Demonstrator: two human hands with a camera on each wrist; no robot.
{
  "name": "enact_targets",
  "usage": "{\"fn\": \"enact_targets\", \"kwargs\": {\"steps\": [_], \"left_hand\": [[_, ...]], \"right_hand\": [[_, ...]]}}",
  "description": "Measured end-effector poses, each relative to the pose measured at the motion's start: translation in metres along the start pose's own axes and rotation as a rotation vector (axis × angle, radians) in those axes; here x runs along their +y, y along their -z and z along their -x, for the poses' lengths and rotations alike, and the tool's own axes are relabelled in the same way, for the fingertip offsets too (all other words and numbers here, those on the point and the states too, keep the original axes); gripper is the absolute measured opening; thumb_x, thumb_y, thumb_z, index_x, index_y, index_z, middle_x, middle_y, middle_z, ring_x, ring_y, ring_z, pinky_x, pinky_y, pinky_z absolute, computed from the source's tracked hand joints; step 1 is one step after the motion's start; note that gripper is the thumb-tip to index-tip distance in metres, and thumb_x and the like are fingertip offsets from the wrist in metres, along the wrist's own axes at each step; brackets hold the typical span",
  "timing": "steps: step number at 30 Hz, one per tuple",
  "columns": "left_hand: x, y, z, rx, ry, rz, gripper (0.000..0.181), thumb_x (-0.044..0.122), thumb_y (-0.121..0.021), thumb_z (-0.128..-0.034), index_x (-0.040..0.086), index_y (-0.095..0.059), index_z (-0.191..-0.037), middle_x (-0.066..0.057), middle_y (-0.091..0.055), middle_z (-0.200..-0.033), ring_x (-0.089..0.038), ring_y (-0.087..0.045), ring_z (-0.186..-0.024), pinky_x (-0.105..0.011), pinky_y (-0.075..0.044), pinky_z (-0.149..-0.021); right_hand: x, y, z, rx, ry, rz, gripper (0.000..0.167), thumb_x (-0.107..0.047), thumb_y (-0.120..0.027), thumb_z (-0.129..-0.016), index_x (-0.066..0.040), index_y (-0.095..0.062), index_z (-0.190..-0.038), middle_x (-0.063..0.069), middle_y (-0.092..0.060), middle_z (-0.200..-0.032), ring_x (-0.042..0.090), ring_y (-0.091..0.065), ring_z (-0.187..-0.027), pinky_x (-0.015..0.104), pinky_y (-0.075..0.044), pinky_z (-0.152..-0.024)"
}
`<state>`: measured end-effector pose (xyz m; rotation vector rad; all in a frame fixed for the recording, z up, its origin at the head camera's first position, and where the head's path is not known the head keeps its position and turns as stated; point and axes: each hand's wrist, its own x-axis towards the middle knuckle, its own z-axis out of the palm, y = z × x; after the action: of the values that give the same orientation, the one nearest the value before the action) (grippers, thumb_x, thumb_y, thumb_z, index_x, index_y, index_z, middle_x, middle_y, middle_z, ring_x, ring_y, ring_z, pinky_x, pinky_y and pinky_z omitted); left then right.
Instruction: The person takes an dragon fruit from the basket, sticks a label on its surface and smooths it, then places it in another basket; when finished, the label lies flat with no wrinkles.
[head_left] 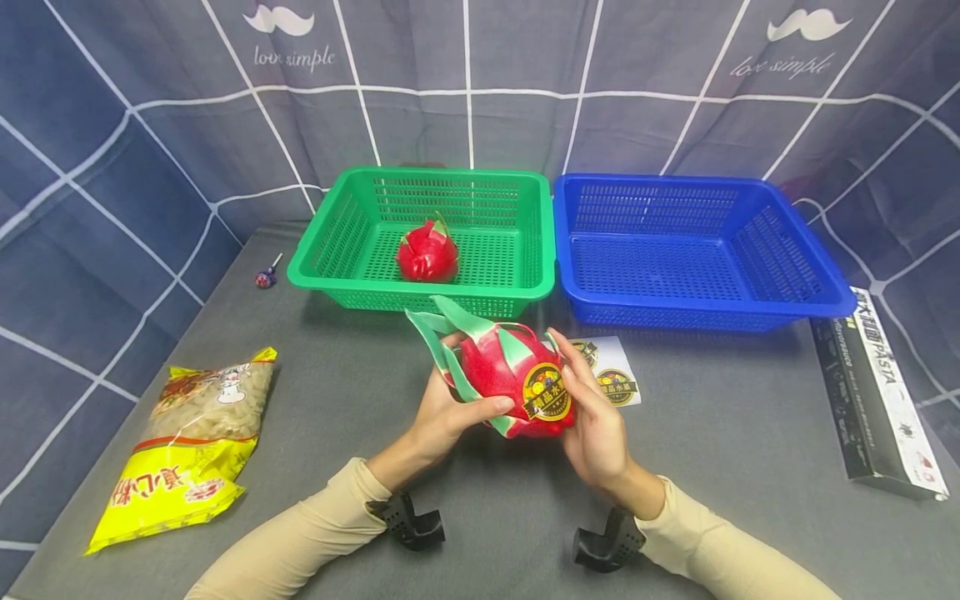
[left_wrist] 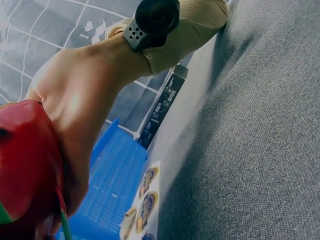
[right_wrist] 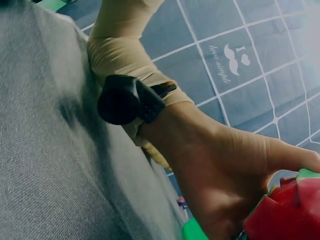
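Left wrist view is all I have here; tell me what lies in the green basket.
Observer: One red dragon fruit lies in the green basket.

Operator: Now report what is to the left of that basket.

Observer: In the head view, a lollipop lies there, apart from the basket.

Operator: Describe the left hand's hold.

Observer: The left hand grips the held dragon fruit, with its thumb on the front.

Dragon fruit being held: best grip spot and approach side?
Likely the rounded red body of the dragon fruit, coming from the right, where the right hand holds it: long green leaves jut out on the left. I'd keep off the round sticker facing the head camera.
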<state>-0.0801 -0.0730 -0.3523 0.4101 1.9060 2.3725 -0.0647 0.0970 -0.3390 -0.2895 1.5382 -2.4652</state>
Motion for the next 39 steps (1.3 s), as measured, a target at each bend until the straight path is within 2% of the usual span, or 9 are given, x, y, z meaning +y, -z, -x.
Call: {"fn": "enact_targets", "kwargs": {"steps": [5,10,14,18,22,24,32,35,39], "left_hand": [[0.000,0.001,0.000,-0.013,-0.003,-0.001,0.074,0.013,-0.074,-0.0681,0.017,-0.030,-0.128,-0.004,-0.048,-0.122,-0.018,-0.051,-0.111,-0.032,-0.052,-0.083],[0.000,0.001,0.000,-0.030,0.012,0.008,0.074,0.014,-0.074,-0.0683,0.016,-0.030,-0.128,-0.003,-0.049,-0.121,-0.017,-0.051,-0.110,-0.032,-0.052,-0.082],[-0.003,0.001,0.000,-0.053,0.030,0.010,0.072,0.014,-0.073,-0.0684,0.015,-0.031,-0.127,-0.003,-0.050,-0.120,-0.016,-0.052,-0.109,-0.031,-0.052,-0.081],[-0.007,0.002,0.001,-0.131,0.026,0.009,0.073,0.013,-0.073,-0.0691,0.014,-0.030,-0.128,-0.005,-0.049,-0.121,-0.018,-0.052,-0.110,-0.033,-0.052,-0.082],[-0.009,0.002,0.002,-0.200,0.021,0.011,0.075,0.010,-0.073,-0.0690,0.015,-0.028,-0.130,-0.007,-0.048,-0.123,-0.022,-0.051,-0.111,-0.035,-0.052,-0.083],[-0.009,0.003,0.003,-0.220,0.029,0.010,0.075,0.011,-0.073,-0.0691,0.015,-0.028,-0.129,-0.007,-0.048,-0.122,-0.021,-0.052,-0.110,-0.036,-0.052,-0.082],[-0.013,0.002,0.003,-0.304,0.009,0.002,0.077,0.015,-0.077,-0.0673,0.012,-0.030,-0.128,-0.012,-0.050,-0.118,-0.020,-0.056,-0.104,-0.038,-0.052,-0.082],[-0.015,0.001,0.004,-0.332,-0.001,-0.014,0.079,0.013,-0.078,-0.0657,0.011,-0.029,-0.127,-0.014,-0.050,-0.117,-0.020,-0.056,-0.103,-0.039,-0.052,-0.082],[-0.018,0.001,0.006,-0.354,0.006,-0.037,0.080,0.014,-0.080,-0.0645,0.011,-0.029,-0.126,-0.015,-0.053,-0.114,-0.019,-0.058,-0.100,-0.039,-0.052,-0.082]], "right_hand": [[-0.001,0.000,-0.001,0.004,-0.030,-0.006,0.046,-0.014,-0.015,-0.096,-0.013,-0.015,-0.142,0.000,-0.026,-0.136,0.011,-0.038,-0.114,0.023,-0.042,-0.087],[-0.002,0.001,-0.001,0.006,-0.014,0.077,0.043,-0.017,-0.019,-0.094,-0.014,-0.018,-0.138,0.001,-0.037,-0.122,0.009,-0.045,-0.104,0.025,-0.045,-0.080],[-0.003,0.004,-0.004,-0.031,0.073,0.246,0.049,-0.018,-0.033,-0.091,-0.016,-0.018,-0.138,0.004,-0.036,-0.127,0.014,-0.043,-0.112,0.023,-0.046,-0.083],[-0.006,0.010,-0.007,-0.072,0.173,0.478,0.070,-0.026,-0.054,-0.085,-0.020,-0.014,-0.142,0.008,-0.027,-0.139,0.026,-0.031,-0.127,0.029,-0.042,-0.093],[-0.010,0.015,-0.010,-0.128,0.173,0.597,0.088,-0.041,-0.068,-0.076,-0.023,-0.015,-0.144,0.007,-0.023,-0.145,0.035,-0.031,-0.127,0.042,-0.044,-0.089],[-0.012,0.017,-0.010,-0.174,0.157,0.628,0.094,-0.044,-0.072,-0.071,-0.023,-0.016,-0.144,0.005,-0.021,-0.146,0.037,-0.034,-0.124,0.042,-0.048,-0.085],[-0.021,0.023,-0.012,-0.346,0.075,0.782,0.101,-0.024,-0.082,-0.064,-0.033,-0.020,-0.142,0.004,-0.032,-0.140,0.025,-0.049,-0.110,0.029,-0.053,-0.079],[-0.023,0.025,-0.012,-0.413,0.081,0.881,0.102,-0.027,-0.084,-0.060,-0.033,-0.024,-0.141,-0.001,-0.036,-0.138,0.019,-0.045,-0.115,0.028,-0.051,-0.082],[-0.026,0.026,-0.010,-0.485,0.085,0.993,0.104,-0.043,-0.085,-0.052,-0.033,-0.028,-0.139,-0.010,-0.034,-0.137,0.012,-0.039,-0.118,0.027,-0.049,-0.085]]}}
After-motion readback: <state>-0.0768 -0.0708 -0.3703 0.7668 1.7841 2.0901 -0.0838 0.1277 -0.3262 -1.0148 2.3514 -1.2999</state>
